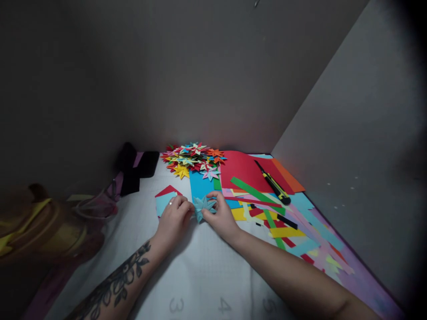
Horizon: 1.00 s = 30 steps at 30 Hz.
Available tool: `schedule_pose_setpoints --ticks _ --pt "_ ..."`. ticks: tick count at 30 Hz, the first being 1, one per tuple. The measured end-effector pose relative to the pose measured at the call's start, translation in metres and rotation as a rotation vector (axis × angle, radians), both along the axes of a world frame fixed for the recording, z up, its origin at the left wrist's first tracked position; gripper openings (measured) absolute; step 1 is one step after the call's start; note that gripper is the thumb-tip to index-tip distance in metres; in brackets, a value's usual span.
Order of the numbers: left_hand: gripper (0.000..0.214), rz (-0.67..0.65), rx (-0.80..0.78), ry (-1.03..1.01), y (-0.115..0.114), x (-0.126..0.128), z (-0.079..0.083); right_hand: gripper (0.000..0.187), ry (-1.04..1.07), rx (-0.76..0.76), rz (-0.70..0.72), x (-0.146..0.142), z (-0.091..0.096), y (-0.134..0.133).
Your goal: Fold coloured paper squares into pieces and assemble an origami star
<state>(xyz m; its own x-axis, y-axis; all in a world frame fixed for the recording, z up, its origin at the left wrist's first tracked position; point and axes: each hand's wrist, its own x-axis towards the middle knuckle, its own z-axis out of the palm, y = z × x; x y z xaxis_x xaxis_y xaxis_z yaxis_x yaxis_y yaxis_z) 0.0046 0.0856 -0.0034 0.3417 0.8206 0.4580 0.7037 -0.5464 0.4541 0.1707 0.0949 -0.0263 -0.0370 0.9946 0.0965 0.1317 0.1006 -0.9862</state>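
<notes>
The one thing here that looks like a container is a rounded yellow-brown tub (63, 233) at the left edge, badly blurred; a yellow piece (28, 224) lies across its top, and whether anything sits inside cannot be told. Just beside it, to the right, is a clear object (96, 205), also too blurred to make out. The teal paper star (202, 208) is between the two hands, over the white mat (200, 266) and in front of the near end of a blue sheet (201, 184). The left hand (179, 211), with a ring on one finger, has its fingertips drawn close together at the star's left points. The right hand (220, 213) grips the opposite side, its thumb on the near face and its index finger curled at the upper right points, so the gap between them is narrow and filled by paper. Beside the left hand lie a few squares (164, 203), a light blue one over a red one. Beyond both hands, by the wall, is a heap of many-coloured stars (191, 161), partly over the blue sheet. To its right a red sheet (237, 171) lies flat with a black and yellow cutter (274, 184) resting slantwise on it, and nearer, right of the right hand, paper strips (287, 232) in many colours lie scattered across one another.
</notes>
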Motion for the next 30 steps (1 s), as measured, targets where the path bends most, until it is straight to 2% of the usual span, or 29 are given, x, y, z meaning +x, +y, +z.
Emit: schedule_pose_setpoints --ticks 4,8,14,20,25,30 --pt "0.008 -0.036 -0.080 -0.143 0.001 0.000 -0.004 0.035 0.023 -0.015 0.017 -0.001 -0.003 0.000" --pt "0.005 0.058 -0.128 -0.266 0.005 -0.001 -0.012 0.036 0.038 -0.043 0.032 -0.003 -0.007 -0.001" --pt "0.013 -0.055 -0.105 -0.256 0.004 -0.002 -0.007 0.035 0.023 -0.031 0.028 -0.003 -0.006 -0.001" --pt "0.011 -0.013 -0.149 -0.309 0.004 0.001 -0.007 0.034 0.002 -0.010 0.007 -0.002 -0.004 -0.001" --pt "0.008 0.024 -0.223 -0.338 0.004 0.004 -0.009 0.033 -0.112 0.058 -0.043 -0.001 -0.003 -0.003" --pt "0.012 0.010 -0.265 -0.373 0.002 0.005 -0.009 0.032 -0.162 0.096 -0.057 -0.001 -0.002 -0.003"
